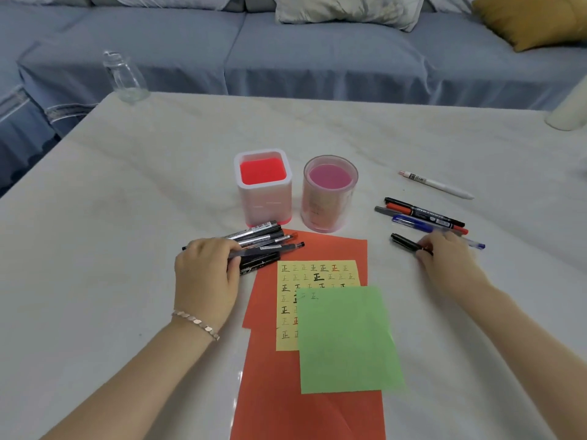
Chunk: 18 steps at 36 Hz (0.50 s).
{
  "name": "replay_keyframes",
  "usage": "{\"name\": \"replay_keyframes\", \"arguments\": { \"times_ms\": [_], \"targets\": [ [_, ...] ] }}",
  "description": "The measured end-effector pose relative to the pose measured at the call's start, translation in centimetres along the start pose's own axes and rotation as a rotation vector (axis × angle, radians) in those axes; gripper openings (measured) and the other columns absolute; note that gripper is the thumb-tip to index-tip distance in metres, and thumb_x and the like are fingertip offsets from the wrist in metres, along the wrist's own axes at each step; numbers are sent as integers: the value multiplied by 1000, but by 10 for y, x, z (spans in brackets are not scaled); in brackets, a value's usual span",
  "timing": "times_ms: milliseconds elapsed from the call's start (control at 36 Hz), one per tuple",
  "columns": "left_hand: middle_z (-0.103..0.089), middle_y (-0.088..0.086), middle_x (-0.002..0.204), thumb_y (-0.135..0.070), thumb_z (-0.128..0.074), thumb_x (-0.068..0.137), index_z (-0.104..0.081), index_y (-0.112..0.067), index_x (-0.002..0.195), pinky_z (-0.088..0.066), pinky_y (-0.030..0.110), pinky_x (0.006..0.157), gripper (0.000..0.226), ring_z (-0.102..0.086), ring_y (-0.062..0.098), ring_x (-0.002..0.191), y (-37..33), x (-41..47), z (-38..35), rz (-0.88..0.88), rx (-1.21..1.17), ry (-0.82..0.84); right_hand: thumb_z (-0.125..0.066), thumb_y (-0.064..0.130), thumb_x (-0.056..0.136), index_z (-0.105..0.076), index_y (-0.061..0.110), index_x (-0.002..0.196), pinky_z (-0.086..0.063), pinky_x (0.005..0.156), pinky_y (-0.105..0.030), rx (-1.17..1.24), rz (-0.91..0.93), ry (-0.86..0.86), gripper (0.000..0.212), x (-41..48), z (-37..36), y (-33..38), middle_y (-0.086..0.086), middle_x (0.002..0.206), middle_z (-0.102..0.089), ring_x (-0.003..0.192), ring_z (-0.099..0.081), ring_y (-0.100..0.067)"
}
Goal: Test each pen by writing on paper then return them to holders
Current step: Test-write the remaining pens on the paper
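Here, my right hand (444,258) pinches a black pen (404,242) near the table's (127,201) right edge; my left hand (206,274) curls around a pen bundle (260,238) just left of the red paper (311,417). The square holder (263,198) and round holder (328,204) stand empty mid-table. Testing is, I judge, under way: next this pen must reach the green sheet (346,341) and mark it.

Left hand (206,274) hides pen bundle (263,238) ends; right hand (444,258) hides black marker (405,242) end; green sheet (346,341) covers part of yellow sheet (317,274); we lose red paper (305,417) at near edge.
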<state>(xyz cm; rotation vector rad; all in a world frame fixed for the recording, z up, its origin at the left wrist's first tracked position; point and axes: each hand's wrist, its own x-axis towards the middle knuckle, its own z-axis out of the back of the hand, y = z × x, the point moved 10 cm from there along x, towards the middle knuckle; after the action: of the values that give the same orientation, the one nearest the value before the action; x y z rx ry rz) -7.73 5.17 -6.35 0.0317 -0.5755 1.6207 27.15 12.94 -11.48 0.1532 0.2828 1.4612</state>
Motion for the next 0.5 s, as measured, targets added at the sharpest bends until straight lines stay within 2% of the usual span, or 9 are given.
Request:
{"name": "replay_keyframes", "arguments": {
  "times_ms": [111,167,250,333,444,500],
  "targets": [
    [-64,5,79,-5,-79,64,-65,-12,74,-43,41,68,19,-57,33,77,8,0,-13,-43,116,55,-48,12,92,-58,6,105,-35,76,-35,85,107,-5,18,-20,6,26,-15,102,-61,96,-51,-31],
    [-63,4,80,-9,-80,64,-66,-12,75,-43,40,70,18,-57,31,77,6,-3,-16,-69,125,65,-47,15,94,-56,11,107,-32,73,-31,134,167,22,17,-33,10,44,-8,100,-60,90,-48,-22],
    [-62,1,77,-14,-81,64,-66,-14,74,-36,36,74,18,-57,27,74,0,-10,-15,-112,139,45,-48,20,94,-55,17,109,-36,73,-31,210,258,38,17,-54,19,76,-1,99,-56,85,-47,-17],
    [-60,-1,72,-16,-82,63,-66,-16,72,-29,31,71,19,-57,25,68,-6,-15,-18,-173,179,64,-49,27,93,-56,21,114,-44,80,-33,217,344,52,22,-70,26,105,4,103,-57,88,-51,-15],
    [-59,-4,68,-18,-86,58,-64,-19,69,-45,32,63,25,-59,21,65,-4,-18,-30,-176,170,177,-51,31,91,-58,27,113,-46,81,-33,255,439,43,24,-83,35,131,10,100,-58,88,-53,-11],
    [-60,-2,72,-20,-86,58,-66,-18,74,-47,34,62,26,-60,22,67,-3,-18,-30,-150,140,190,-53,32,89,-60,29,111,-47,80,-34,264,466,31,23,-87,40,139,9,98,-59,86,-54,-11]
  ]
}}
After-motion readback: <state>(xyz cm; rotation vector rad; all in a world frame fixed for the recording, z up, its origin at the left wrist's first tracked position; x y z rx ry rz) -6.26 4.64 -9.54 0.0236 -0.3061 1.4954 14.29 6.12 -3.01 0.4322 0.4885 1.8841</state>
